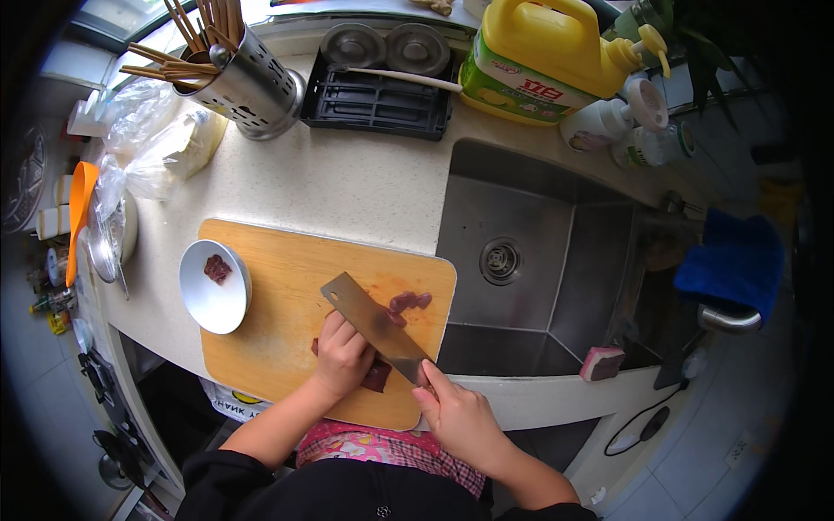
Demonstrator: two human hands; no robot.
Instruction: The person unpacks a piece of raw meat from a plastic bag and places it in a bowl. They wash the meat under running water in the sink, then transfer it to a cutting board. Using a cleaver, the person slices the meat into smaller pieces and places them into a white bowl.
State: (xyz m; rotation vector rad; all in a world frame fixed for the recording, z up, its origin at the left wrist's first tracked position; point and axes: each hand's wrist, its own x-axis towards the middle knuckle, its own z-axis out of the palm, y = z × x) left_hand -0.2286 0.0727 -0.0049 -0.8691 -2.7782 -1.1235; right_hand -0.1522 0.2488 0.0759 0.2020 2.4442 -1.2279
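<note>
My right hand (465, 418) is wrapped round the handle of a cleaver (373, 323), whose wide blade slants to the upper left over a wooden cutting board (287, 269). Curled fingers of my left hand (345, 354) press on a piece of dark red raw meat (376, 377), close beside the blade. Part of that meat is hidden under the hand. Beyond the blade, several small cut meat pieces (408, 300) lie on a reddish wet patch of the board. A white bowl (215, 300) rests on the board's left side with a little dark red meat (217, 269) in it.
Right of the board is a steel sink (521, 208), a pink sponge (601, 364) on its near rim. Behind stand a chopstick holder (261, 91), a black rack (373, 100) and a yellow detergent jug (539, 52). An orange spatula (81, 217) and plastic bags (165, 143) are at left.
</note>
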